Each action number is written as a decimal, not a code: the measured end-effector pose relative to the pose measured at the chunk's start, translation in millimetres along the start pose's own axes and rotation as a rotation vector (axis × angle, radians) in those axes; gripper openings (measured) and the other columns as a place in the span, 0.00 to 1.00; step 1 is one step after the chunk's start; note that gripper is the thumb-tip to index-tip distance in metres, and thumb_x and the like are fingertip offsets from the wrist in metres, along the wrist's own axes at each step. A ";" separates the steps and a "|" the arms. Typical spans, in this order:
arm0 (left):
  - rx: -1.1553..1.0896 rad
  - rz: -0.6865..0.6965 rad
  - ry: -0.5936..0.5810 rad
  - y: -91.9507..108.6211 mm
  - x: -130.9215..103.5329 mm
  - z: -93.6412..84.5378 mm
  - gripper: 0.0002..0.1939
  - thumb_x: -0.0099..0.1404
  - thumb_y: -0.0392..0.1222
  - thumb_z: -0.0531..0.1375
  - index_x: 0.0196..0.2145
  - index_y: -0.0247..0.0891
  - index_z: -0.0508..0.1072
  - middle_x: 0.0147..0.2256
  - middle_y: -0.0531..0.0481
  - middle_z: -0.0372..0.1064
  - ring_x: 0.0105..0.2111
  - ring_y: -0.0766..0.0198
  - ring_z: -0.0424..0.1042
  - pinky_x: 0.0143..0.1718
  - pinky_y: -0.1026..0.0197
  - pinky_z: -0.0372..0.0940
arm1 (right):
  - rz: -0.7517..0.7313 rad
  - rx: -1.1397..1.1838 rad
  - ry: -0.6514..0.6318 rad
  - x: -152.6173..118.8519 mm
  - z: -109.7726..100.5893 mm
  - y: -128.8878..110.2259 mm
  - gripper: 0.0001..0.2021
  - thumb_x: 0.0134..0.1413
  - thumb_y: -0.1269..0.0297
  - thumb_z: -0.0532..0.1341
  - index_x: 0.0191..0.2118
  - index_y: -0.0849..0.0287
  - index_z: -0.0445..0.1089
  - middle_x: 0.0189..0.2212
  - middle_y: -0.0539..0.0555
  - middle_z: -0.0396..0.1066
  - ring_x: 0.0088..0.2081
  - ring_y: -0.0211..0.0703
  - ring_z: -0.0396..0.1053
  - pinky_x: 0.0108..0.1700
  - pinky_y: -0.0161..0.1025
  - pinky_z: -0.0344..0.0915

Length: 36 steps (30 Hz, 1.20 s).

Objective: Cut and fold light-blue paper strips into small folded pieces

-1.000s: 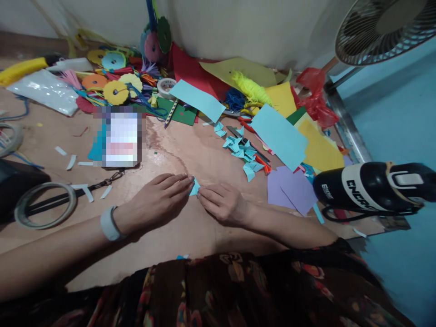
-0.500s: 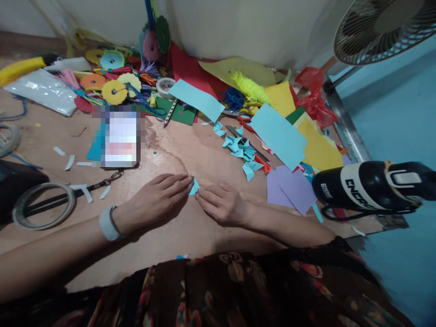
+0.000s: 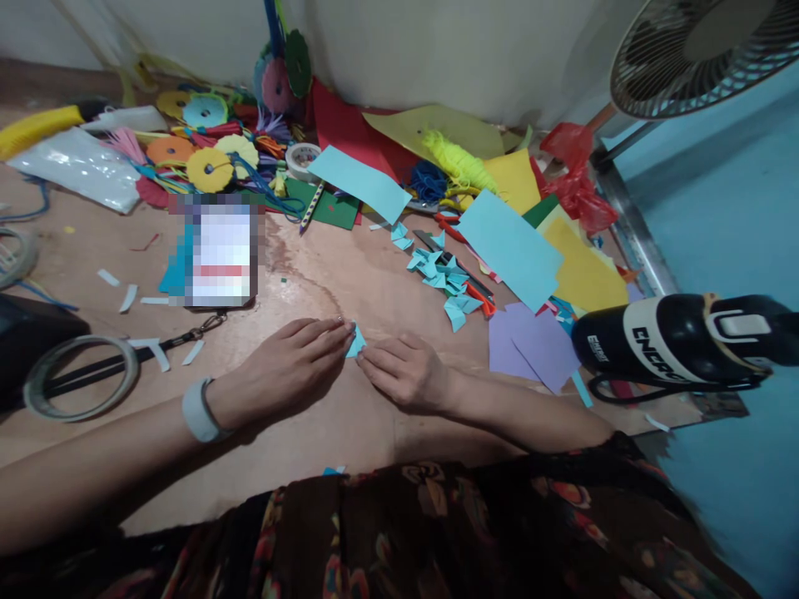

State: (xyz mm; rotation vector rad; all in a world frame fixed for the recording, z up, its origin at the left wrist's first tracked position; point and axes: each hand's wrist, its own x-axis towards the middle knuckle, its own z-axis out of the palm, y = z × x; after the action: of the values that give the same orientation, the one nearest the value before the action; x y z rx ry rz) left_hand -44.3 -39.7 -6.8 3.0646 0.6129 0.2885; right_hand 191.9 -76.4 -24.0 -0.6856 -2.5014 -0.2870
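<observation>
In the head view, the left hand lay flat, palm down, on the wooden tabletop, its fingertips pressing the left edge of a small folded piece of light-blue paper. The right hand met it from the right, fingers curled and pinching the paper's near corner against the board. The piece sat between both sets of fingertips, in the near middle of the table.

It looked very light, thin and easily creased; it would probably slip or unfold unless pinned, so the folded edges and corners seemed the best places to hold.

Farther off to the right lay a heap of similar blue folded scraps over scissors with red handles, then sheets of blue, yellow and purple paper. At the right edge lay a black bottle whose white lettering read partly "ENERG". A tape roll lay at near left.
</observation>
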 end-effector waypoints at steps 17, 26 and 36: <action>-0.025 -0.004 0.086 3.4 -1.2 -2.0 0.15 0.71 0.35 0.53 0.54 0.31 0.69 0.50 0.39 0.73 0.47 0.53 0.72 0.48 0.52 0.67 | -0.036 0.038 0.008 1.1 2.2 2.5 0.10 0.62 0.76 0.57 0.31 0.64 0.73 0.33 0.55 0.75 0.35 0.40 0.68 0.33 0.40 0.58; -0.015 -0.043 0.004 8.1 -4.6 -1.0 0.19 0.70 0.35 0.55 0.58 0.33 0.67 0.54 0.37 0.69 0.52 0.50 0.68 0.51 0.50 0.66 | -0.059 0.032 -0.016 1.7 0.8 3.1 0.10 0.63 0.76 0.56 0.34 0.65 0.74 0.34 0.56 0.75 0.37 0.40 0.70 0.35 0.39 0.59; -0.017 -0.051 -0.018 9.2 -6.2 -1.6 0.18 0.70 0.36 0.56 0.57 0.35 0.68 0.55 0.37 0.68 0.53 0.49 0.67 0.52 0.49 0.65 | -0.067 0.017 -0.027 2.0 -1.0 4.3 0.10 0.63 0.75 0.56 0.34 0.64 0.74 0.36 0.54 0.76 0.38 0.39 0.71 0.36 0.39 0.61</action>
State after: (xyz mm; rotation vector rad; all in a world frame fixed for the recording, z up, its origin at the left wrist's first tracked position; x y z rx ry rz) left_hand -46.7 -50.6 -6.0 3.0269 0.6831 0.2633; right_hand 193.1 -72.3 -21.8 -0.6039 -2.5532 -0.2822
